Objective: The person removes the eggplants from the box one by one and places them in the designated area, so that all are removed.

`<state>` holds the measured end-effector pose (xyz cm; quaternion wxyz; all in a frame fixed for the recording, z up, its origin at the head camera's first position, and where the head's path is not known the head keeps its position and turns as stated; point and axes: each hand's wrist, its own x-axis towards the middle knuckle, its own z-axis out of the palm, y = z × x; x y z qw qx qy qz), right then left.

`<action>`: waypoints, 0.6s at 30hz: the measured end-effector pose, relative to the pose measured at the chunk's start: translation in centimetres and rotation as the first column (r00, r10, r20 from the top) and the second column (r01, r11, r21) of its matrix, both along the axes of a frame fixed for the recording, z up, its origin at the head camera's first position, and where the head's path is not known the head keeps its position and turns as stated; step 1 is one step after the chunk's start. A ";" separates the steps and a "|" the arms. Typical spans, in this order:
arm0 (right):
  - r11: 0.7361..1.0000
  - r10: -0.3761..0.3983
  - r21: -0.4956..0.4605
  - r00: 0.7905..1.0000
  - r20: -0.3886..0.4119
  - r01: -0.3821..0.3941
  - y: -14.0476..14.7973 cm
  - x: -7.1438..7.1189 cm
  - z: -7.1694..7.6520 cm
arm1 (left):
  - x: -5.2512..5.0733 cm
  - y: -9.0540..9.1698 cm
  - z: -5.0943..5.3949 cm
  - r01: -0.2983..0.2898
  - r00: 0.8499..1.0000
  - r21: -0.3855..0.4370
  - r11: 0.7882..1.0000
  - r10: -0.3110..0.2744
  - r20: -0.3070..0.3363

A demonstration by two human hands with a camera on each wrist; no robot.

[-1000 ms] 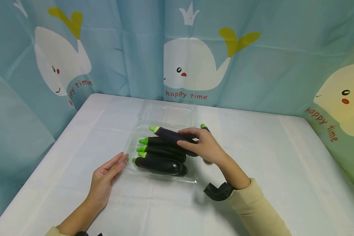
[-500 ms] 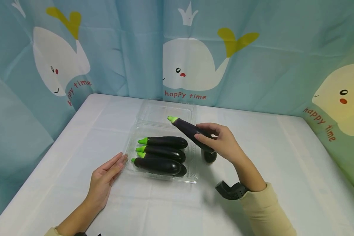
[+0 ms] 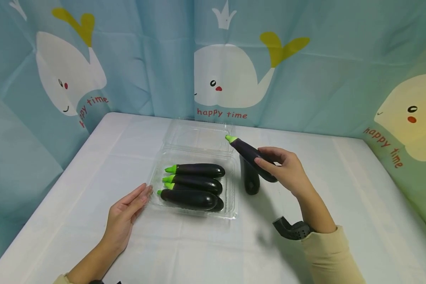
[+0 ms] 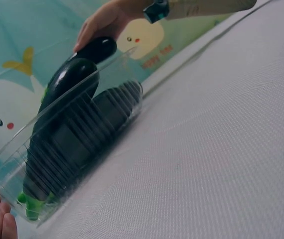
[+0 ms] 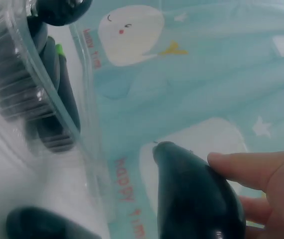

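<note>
Pinches a long, dark-purple, green-stemmed eggplant (image 3: 249, 151) in the right hand (image 3: 285, 167), tilted above the white cloth-covered table (image 3: 198, 252). Rests the left hand (image 3: 126, 215), loosely extended, at the left edge of a clear plastic box (image 3: 230, 189) of similar eggplants (image 3: 189, 200).

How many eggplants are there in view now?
6 eggplants: one in the right hand, one on the table beside the clear container, four inside: back, middle, front, one partly covered. More may be hidden.

Behind the white table (image 3: 355, 185) hangs a blue curtain (image 3: 145, 75) printed with pale whales (image 3: 230, 75) (three of them from here, all red-cheeked). Red lettering (image 3: 221, 113) beneath reads "happy time", and a white crown (image 3: 224, 19) floats above the middle one.
</note>
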<state>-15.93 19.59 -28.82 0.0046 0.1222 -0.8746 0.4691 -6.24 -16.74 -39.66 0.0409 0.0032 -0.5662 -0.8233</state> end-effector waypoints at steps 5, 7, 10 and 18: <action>1.000 -0.013 -0.012 1.000 -0.008 0.013 0.8 0.3 -0.1 | 0.0 0.0 0.1 0.000 1.000 0.003 1.000 0.000 -0.002; 0.999 -0.029 -0.014 1.000 -0.008 0.029 1.2 0.4 -0.3 | 0.0 0.0 0.2 -0.001 1.000 0.003 1.000 0.001 -0.003; 0.998 -0.061 -0.013 0.998 0.003 0.061 1.9 0.6 -0.6 | 0.0 0.0 0.2 0.001 1.000 0.007 1.000 -0.001 -0.006; 0.991 -0.126 -0.039 0.991 0.049 0.128 2.9 0.6 -1.4 | 0.0 0.0 0.1 0.006 1.000 0.016 1.000 -0.006 -0.009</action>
